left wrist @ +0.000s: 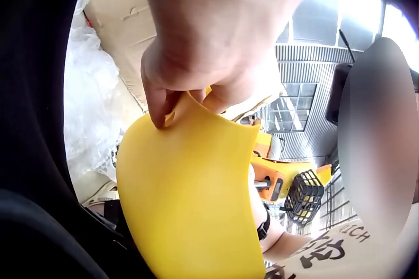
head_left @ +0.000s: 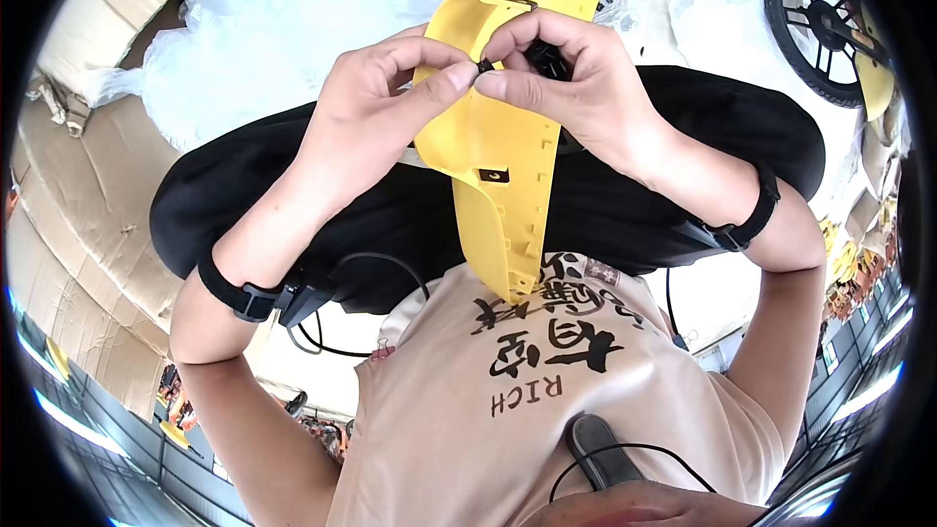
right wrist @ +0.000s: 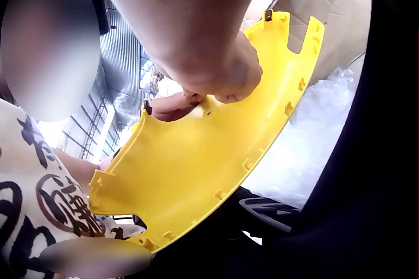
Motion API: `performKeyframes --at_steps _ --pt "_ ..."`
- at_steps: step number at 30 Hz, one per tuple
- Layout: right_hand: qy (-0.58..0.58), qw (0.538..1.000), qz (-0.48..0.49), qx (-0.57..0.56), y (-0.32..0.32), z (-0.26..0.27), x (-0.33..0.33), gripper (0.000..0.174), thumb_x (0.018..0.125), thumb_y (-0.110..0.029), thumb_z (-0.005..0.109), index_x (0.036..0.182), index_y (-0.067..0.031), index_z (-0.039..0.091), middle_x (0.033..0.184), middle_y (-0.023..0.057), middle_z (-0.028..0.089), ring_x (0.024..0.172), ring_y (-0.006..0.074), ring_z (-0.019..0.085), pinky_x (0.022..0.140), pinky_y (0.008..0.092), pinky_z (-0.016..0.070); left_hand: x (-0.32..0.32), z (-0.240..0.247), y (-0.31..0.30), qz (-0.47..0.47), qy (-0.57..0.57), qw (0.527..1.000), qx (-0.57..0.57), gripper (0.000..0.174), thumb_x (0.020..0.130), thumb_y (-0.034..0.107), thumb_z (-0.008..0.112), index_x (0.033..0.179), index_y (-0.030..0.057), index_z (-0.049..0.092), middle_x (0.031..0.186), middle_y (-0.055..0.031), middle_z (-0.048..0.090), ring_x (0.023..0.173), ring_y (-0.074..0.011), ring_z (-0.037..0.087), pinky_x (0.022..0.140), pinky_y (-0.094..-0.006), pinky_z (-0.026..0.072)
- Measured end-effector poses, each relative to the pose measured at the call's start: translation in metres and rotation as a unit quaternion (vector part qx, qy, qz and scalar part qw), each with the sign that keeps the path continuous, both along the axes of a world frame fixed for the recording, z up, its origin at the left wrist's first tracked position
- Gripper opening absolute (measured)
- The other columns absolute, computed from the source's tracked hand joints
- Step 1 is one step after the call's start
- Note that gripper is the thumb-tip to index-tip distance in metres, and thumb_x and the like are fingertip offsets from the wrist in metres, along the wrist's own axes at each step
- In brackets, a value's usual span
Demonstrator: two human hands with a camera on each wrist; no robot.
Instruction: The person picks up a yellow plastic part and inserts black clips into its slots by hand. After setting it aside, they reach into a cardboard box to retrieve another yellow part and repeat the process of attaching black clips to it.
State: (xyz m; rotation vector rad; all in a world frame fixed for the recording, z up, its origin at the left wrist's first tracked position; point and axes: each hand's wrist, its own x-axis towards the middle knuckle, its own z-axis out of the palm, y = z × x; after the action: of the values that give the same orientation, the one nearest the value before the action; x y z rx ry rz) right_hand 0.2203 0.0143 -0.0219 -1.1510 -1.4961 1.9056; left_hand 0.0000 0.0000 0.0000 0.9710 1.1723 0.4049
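Yellow panel (head_left: 473,137) extends from between my hands toward my shirt (head_left: 576,390) | my left hand (head_left: 376,88) pinches a small black piece (head_left: 484,66) against the panel | my right hand (head_left: 590,78) grips that same piece from its side | clear plastic (head_left: 264,34) spreads beyond my left hand, a spoked wheel (head_left: 828,20) beyond my right.

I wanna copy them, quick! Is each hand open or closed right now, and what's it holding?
Left hand: closed, fingers pinching the black clip.
Right hand: closed too, pinching the same clip.
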Motion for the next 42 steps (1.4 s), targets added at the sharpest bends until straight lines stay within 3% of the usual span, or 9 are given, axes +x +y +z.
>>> performKeyframes --at_steps 3,9,12,17,21,24,27,31,42 --pt "0.0 1.0 -0.013 0.022 0.0 0.001 -0.001 0.021 0.091 -0.018 0.071 0.104 -0.002 0.064 0.084 -0.0021 0.061 0.075 0.003 0.051 0.068 0.0204 0.0439 0.002 0.001 -0.001 0.007 -0.002 1.0 0.011 0.026 0.097 0.021 0.063 0.112 0.0008 0.065 0.094 0.0016 0.063 0.089 -0.0078 0.058 0.085 -0.0221 0.0449" --pt "0.09 0.97 -0.039 -0.222 0.009 0.016 0.01 0.014 0.094 -0.014 0.061 0.102 -0.0034 0.06 0.085 0.0024 0.062 0.062 0.0022 0.04 0.054 0.018 0.0301 -0.002 -0.003 -0.004 -0.025 0.005 0.997 0.067 0.033 0.094 0.033 0.066 0.103 0.0021 0.066 0.111 -0.0046 0.056 0.095 -0.0112 0.058 0.076 -0.0255 0.0508" --pt "0.066 0.948 -0.029 -0.31 0.014 0.022 0.015 0.011 0.091 -0.01 0.06 0.098 -0.0024 0.059 0.085 0.0063 0.065 0.059 0.0027 0.041 0.049 0.0185 0.0282 -0.009 -0.001 -0.001 -0.097 -0.013 0.992 0.077 0.038 0.096 0.04 0.06 0.105 0.0028 0.066 0.125 -0.0079 0.048 0.111 -0.0176 0.051 0.094 -0.0321 0.0418" --pt "0.015 0.951 -0.022 -0.307 0.017 0.019 0.02 0.013 0.088 -0.008 0.066 0.099 -0.001 0.062 0.084 0.0038 0.064 0.058 0.0024 0.041 0.05 0.0182 0.0278 -0.021 0.002 0.006 -0.127 -0.121 0.984 0.019 0.058 0.069 0.05 0.083 0.104 0.0066 0.067 0.137 -0.009 0.042 0.125 -0.0241 0.045 0.103 -0.036 0.0388" --pt "-0.013 0.967 -0.024 -0.254 0.017 0.021 0.02 0.02 0.089 -0.011 0.07 0.104 0.0016 0.068 0.08 -0.0009 0.062 0.059 0.0018 0.039 0.052 0.0174 0.0292 -0.019 0.003 0.005 -0.183 -0.029 0.973 0.136 0.03 0.065 0.011 0.089 0.086 0.0043 0.068 0.141 -0.0072 0.043 0.123 -0.0221 0.05 0.102 -0.0351 0.042" --pt "0.005 0.969 -0.044 -0.245 0.018 0.017 0.022 0.024 0.091 -0.014 0.07 0.109 0.002 0.069 0.08 -0.001 0.062 0.06 0.0021 0.039 0.054 0.0172 0.0317 -0.018 0.006 0.005 -0.116 -0.048 0.991 0.041 0.022 0.069 0.001 0.084 0.076 0.0021 0.063 0.139 -0.007 0.046 0.114 -0.0179 0.055 0.092 -0.0311 0.048" --pt "0.018 0.968 -0.046 -0.246 0.025 0.018 0.028 0.026 0.092 -0.014 0.07 0.111 0.0024 0.069 0.083 0.0017 0.064 0.061 0.0025 0.041 0.055 0.0169 0.0339 -0.02 0.01 0.01 -0.069 -0.006 0.997 -0.034 0.025 0.072 0.003 0.084 0.074 0.0013 0.059 0.137 -0.0075 0.049 0.107 -0.0147 0.058 0.082 -0.0275 0.0508" --pt "-0.004 0.963 -0.071 -0.259 0.029 0.022 0.032 0.026 0.093 -0.018 0.069 0.11 0.0011 0.067 0.087 0.0045 0.065 0.061 0.0031 0.042 0.054 0.0166 0.0343 -0.027 -0.001 0.007 -0.037 0.046 0.997 0.042 0.025 0.075 0.003 0.082 0.075 0.0018 0.058 0.134 -0.007 0.05 0.105 -0.0143 0.058 0.08 -0.0271 0.0509" --pt "-0.026 0.964 -0.006 -0.265 0.031 0.028 0.03 0.016 0.093 -0.019 0.064 0.093 -0.0027 0.063 0.076 -0.0046 0.053 0.064 0.0002 0.039 0.053 0.0178 0.0271 -0.032 0.001 0.011 0.132 0.045 0.977 0.163 0.025 0.082 -0.002 0.076 0.075 0.0018 0.052 0.121 -0.0067 0.054 0.107 -0.0153 0.057 0.093 -0.0282 0.0479"
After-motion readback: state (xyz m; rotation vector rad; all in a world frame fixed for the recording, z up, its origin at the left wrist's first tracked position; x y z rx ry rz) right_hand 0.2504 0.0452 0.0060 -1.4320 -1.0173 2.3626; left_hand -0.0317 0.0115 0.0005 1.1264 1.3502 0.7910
